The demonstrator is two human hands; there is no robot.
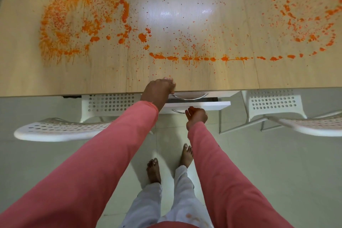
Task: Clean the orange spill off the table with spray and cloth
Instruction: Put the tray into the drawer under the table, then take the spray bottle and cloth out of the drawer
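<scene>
The orange spill covers the light wooden table in wide rings and splatters, from a dense patch at the left to a looser ring at the right. My left hand is at the table's front edge, fingertips on top and thumb down over the edge. Just below, my right hand curls round the metal handle of a white drawer under the table, which stands slightly pulled out. No spray bottle or cloth is in view.
Two white perforated chairs stand tucked at the table, one at the left and one at the right. A second curved handle shows on the drawer above. My bare feet stand on a pale tiled floor.
</scene>
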